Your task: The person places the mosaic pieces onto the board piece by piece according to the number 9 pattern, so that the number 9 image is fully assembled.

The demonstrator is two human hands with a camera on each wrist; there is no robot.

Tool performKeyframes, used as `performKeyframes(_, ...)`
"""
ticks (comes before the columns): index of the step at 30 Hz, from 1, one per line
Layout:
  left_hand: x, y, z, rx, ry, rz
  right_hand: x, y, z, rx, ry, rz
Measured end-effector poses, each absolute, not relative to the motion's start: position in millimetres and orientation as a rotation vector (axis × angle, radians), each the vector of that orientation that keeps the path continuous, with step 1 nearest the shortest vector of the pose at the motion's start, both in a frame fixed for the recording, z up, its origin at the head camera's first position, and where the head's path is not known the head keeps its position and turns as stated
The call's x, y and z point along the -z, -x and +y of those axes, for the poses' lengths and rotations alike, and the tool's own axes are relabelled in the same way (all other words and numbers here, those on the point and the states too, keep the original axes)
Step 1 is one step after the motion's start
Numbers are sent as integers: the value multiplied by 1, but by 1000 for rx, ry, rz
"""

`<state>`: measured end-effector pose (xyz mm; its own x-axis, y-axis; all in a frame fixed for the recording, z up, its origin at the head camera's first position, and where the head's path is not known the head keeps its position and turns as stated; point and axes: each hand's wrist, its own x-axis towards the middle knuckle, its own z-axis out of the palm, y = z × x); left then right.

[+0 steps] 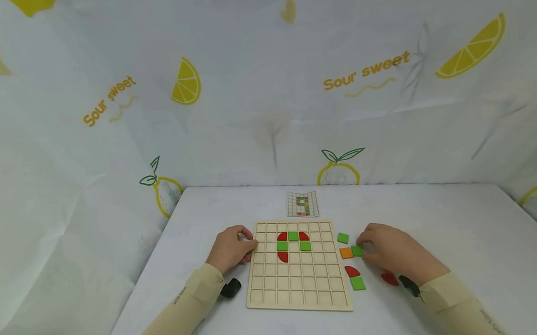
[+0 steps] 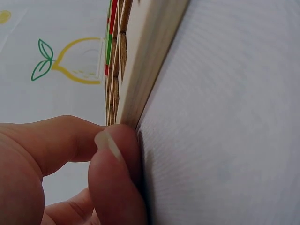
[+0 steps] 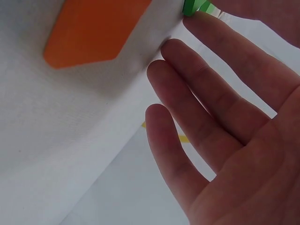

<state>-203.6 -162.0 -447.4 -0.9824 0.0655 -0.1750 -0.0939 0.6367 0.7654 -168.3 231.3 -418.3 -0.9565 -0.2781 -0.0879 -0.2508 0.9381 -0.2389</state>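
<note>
A wooden grid board [image 1: 296, 281] lies on the table with red quarter-round and green square tiles set in its upper part. At its left edge my left hand [image 1: 231, 246] has thumb and fingertips against the rim, holding it; the left wrist view shows the thumb [image 2: 115, 183] right at the board's edge [image 2: 154, 51]. To the right of the board, my right hand [image 1: 384, 245] pinches a green square tile [image 1: 356, 251] between thumb and index finger. In the right wrist view that green tile [image 3: 189, 7] is mostly cut off, and the other fingers [image 3: 197, 117] stretch out loosely.
Beside the board lie an orange tile [image 1: 346, 253], another green tile [image 1: 343, 238], a red quarter-round [image 1: 352, 271] and a lower green tile [image 1: 358, 283]. More red pieces [image 1: 389, 279] lie under my right wrist. A printed pattern card [image 1: 302, 204] stands behind the board.
</note>
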Motion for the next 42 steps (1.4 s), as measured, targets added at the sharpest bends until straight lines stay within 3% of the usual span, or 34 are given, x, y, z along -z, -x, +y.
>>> performKeyframes(32, 444, 201, -161, -1266, 21, 2659, 413, 171, 241, 388, 284, 2935)
performKeyframes(42, 444, 202, -161, -1249, 18, 2683, 406, 174, 228, 385, 382, 2950)
